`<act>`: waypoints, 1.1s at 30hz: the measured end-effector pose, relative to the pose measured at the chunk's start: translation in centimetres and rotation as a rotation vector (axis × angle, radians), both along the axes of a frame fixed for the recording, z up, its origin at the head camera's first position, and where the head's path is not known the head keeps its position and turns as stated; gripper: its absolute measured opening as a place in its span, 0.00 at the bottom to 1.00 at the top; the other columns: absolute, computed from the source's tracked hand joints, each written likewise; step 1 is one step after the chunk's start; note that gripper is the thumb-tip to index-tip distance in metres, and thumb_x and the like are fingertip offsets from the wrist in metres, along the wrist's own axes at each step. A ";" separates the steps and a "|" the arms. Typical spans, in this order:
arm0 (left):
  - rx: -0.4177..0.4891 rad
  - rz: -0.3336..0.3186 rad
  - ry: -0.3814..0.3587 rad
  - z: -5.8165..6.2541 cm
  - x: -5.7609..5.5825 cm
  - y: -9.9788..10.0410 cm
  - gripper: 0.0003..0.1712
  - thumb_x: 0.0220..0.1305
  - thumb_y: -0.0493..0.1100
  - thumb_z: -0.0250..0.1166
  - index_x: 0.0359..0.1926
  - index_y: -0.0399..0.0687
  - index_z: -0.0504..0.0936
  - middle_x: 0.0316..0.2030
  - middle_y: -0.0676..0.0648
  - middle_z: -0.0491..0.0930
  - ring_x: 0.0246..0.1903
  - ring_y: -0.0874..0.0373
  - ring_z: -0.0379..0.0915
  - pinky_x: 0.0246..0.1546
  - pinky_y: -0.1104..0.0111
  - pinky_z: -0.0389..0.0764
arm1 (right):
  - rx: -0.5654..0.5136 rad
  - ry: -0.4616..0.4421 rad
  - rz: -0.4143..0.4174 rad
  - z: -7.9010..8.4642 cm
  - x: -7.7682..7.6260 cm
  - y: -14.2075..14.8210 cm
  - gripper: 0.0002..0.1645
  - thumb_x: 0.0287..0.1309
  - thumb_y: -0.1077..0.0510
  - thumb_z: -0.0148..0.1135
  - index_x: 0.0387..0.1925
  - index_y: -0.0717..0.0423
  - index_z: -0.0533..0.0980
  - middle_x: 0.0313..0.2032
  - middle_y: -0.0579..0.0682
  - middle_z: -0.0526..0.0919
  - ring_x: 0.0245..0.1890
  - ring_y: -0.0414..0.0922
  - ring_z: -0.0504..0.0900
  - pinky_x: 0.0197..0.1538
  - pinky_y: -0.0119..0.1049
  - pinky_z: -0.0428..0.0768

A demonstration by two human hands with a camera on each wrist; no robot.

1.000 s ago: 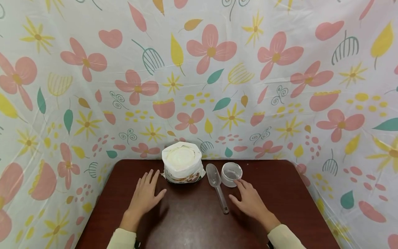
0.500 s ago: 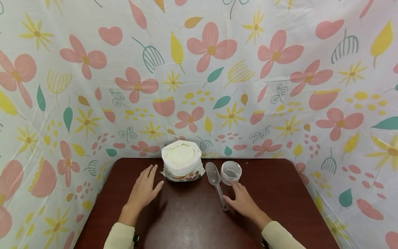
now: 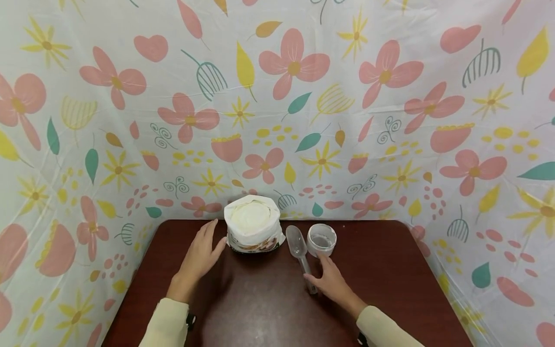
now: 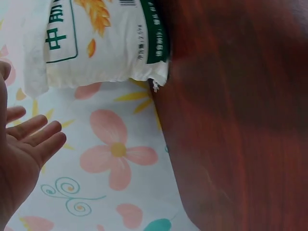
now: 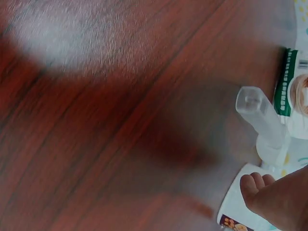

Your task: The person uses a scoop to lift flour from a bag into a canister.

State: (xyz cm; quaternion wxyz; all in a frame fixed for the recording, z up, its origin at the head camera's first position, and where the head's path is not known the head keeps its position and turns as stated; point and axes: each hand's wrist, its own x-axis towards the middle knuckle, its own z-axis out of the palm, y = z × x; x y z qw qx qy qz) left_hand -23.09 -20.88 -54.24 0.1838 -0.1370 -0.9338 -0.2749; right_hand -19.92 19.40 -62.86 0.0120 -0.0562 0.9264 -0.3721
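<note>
An opened white flour bag (image 3: 256,237) stands at the table's back edge, its top rolled down around pale flour. My left hand (image 3: 195,258) is just left of it, fingers extended and apart; the left wrist view also has this hand (image 4: 29,154) below the printed bag (image 4: 106,43). A clear plastic scoop (image 3: 297,243) lies right of the bag, handle toward me. My right hand (image 3: 334,282) hovers over the handle (image 5: 262,118), thumb overlapping it in the head view; contact cannot be told. Just beyond its fingertips is a small translucent tub (image 3: 322,241) with a whitish rim.
The dark reddish-brown table (image 3: 260,299) reaches back to a floral-patterned curtain (image 3: 286,144), which also hangs along both sides. In the right wrist view, the tub's white side (image 5: 243,197) bears a small printed label.
My right hand has moved left and slightly toward me, from beside the tub to over the scoop handle. My left hand has shifted slightly left. Bag, scoop and tub appear unmoved.
</note>
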 end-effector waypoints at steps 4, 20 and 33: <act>0.070 0.015 -0.073 0.8 -0.8 0.4 0.39 0.76 0.56 0.60 0.76 0.36 0.64 0.70 0.31 0.68 0.67 0.33 0.68 0.63 0.38 0.77 | -0.040 0.042 -0.012 -0.3 -0.1 -0.4 0.52 0.57 0.48 0.78 0.75 0.64 0.63 0.68 0.66 0.71 0.66 0.64 0.74 0.67 0.60 0.78; 0.334 0.094 -0.266 2.7 -3.5 1.8 0.36 0.77 0.57 0.59 0.74 0.39 0.68 0.63 0.34 0.76 0.54 0.42 0.81 0.47 0.50 0.89 | -0.123 0.068 -0.041 -0.9 -0.3 -1.9 0.50 0.54 0.54 0.81 0.71 0.69 0.66 0.64 0.71 0.72 0.62 0.66 0.76 0.63 0.60 0.80; 0.720 0.126 -0.463 3.5 -5.4 2.4 0.32 0.76 0.51 0.61 0.70 0.35 0.72 0.53 0.32 0.79 0.44 0.41 0.87 0.49 0.51 0.90 | -0.195 0.007 -0.145 -1.0 -0.5 -2.7 0.47 0.56 0.55 0.79 0.70 0.67 0.66 0.62 0.68 0.73 0.60 0.62 0.76 0.63 0.57 0.79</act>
